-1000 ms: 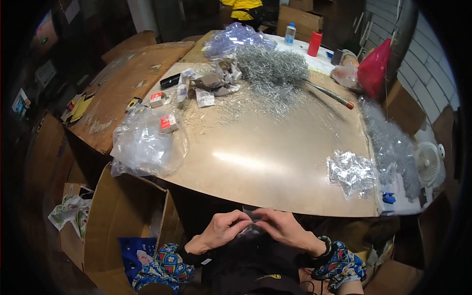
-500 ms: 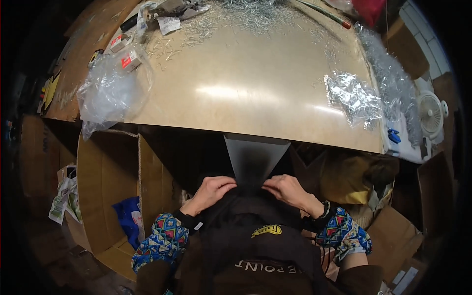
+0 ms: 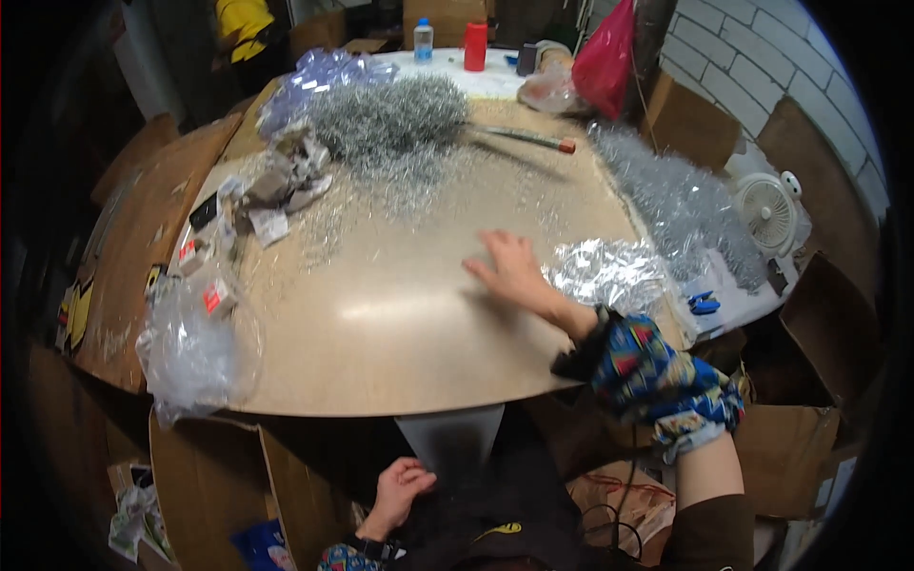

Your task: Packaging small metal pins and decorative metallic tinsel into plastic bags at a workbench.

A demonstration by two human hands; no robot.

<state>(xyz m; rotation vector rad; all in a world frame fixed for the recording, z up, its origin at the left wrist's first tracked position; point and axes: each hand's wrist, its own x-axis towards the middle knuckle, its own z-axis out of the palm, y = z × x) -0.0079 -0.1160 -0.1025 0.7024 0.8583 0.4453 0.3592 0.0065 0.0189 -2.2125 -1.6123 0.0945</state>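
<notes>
My right hand (image 3: 514, 274) is over the wooden tabletop (image 3: 381, 352), fingers apart, with nothing in it. Just right of it lies a flat heap of shiny silver strips (image 3: 609, 274). Farther off is a large tangled pile of thin silver strands (image 3: 395, 119), with loose bits strewn around it. Below the table's front edge, my left hand (image 3: 400, 493) has its fingers curled together beside a tapered grey panel (image 3: 449, 438) that runs down toward my dark apron (image 3: 505, 500). What those fingers pinch, if anything, is too small to make out.
Clear plastic bags (image 3: 195, 343) and crumpled paper (image 3: 286, 176) line the table's left side. At right stand more silver strands (image 3: 676, 209), blue clippers (image 3: 705, 303) and a white fan (image 3: 766, 214). An open cardboard box (image 3: 205, 476) is below left. A person in yellow (image 3: 246, 29) is far back.
My right hand has left the lower end of the grey panel and reached forward over the table, its fingers spreading. My left hand stays low by the panel. The view has tilted up.
</notes>
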